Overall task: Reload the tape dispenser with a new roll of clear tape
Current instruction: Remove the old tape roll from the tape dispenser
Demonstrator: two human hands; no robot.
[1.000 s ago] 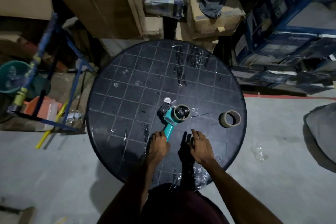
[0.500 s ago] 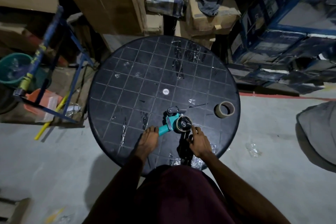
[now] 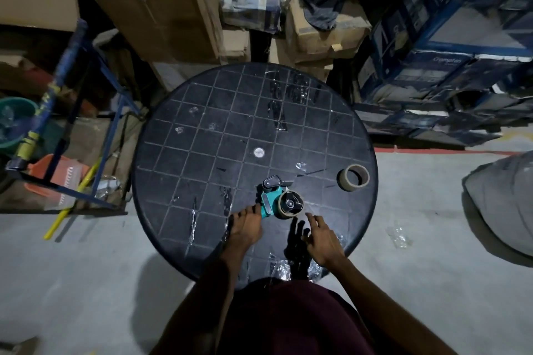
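A round black table point(image 3: 202, 130) with a grid pattern fills the middle of the frame, with scraps of clear tape stuck to it here and there. Just below centre lies the teal dispenser point(image 3: 271, 199) on its side, a roll point(image 3: 290, 204) mounted on its hub at the right end and the black cutter head pointing toward the top of the frame. The left hand point(image 3: 245, 226) reaches in from the bottom and rests its fingers, held close together, on the dispenser's handle at the lower left of the tool; whether they wrap round it cannot be told. The right hand point(image 3: 321, 235) hovers just lower right of the roll, not touching it, fingers loosely spread with the index pointing toward the roll. A spare ring point(image 3: 353, 177) of tape, or a bare core, sits alone near the table's right edge, well apart from the dispenser. Cardboard boxes point(image 3: 150, 0) stack across the top of the frame, and a blue metal frame point(image 3: 66, 72) stands at the left.
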